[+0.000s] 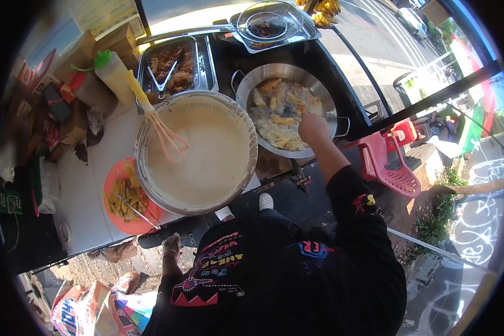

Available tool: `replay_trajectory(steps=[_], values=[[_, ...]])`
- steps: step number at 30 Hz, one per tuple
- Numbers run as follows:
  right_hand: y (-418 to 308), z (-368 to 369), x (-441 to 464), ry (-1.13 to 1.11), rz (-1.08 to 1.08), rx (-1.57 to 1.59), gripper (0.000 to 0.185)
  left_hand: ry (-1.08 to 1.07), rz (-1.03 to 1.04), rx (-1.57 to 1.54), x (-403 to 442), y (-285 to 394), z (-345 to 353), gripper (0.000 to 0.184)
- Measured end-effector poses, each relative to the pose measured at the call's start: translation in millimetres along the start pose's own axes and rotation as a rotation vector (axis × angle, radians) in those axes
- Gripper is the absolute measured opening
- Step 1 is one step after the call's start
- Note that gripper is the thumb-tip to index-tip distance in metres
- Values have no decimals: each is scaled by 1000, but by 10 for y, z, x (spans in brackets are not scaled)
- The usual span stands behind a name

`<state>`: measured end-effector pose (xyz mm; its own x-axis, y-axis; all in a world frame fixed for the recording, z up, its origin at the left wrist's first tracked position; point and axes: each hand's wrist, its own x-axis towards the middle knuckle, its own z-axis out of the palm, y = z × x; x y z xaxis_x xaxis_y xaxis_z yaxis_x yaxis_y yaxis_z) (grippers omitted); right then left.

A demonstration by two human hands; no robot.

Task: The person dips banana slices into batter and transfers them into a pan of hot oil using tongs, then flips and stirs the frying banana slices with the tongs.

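Observation:
My right hand (313,130) is closed over the near right side of a wide metal frying pan (326,101). A thin metal utensil sticks out from its fingers toward the bubbling oil; most of it is hidden. Golden pieces of food (284,120) fry in the oil. My left hand (172,245) hangs low by the table's near edge, close to the red plate, its fingers too small and unclear to read. A large metal pot of pale batter (218,151) stands left of the pan, with a yellow-handled whisk (143,95) leaning in it.
A red plate (110,196) holds yellow strips and metal tongs (143,214). Behind the pot, a metal tray (207,64) holds brown fried food and tongs. A strainer (270,25) rests on another tray. Squeeze bottles (112,73) stand left; a pink chair (383,162) stands right.

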<state>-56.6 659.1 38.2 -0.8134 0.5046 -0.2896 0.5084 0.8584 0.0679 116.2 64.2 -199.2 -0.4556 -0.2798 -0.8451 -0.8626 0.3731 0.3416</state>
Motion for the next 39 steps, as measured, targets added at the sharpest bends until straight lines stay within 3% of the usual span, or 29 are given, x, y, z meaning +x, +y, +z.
replay_trajectory(steps=[8,9,10,18,19,23,29,39], values=[[589,-24,338,77,-192,465,42,15,-168,-192,-201,-879,524,45],[627,-44,360,138,-167,450,42,-128,-139,-157,-72,-1159,594,43],[662,-60,376,197,-142,436,42,-123,-41,31,-197,-1209,729,43],[534,-170,278,-23,-303,-42,27,115,305,197,-954,-1487,1678,16],[520,-119,371,-22,-340,-53,25,32,282,257,-959,-1511,1720,50],[613,138,739,76,-385,46,26,50,163,90,-1448,-1470,2059,46],[933,-183,648,215,-418,200,36,90,138,25,-1719,-1615,2447,45],[1003,1,852,57,-316,278,43,132,176,75,-1828,-1601,2340,45]])
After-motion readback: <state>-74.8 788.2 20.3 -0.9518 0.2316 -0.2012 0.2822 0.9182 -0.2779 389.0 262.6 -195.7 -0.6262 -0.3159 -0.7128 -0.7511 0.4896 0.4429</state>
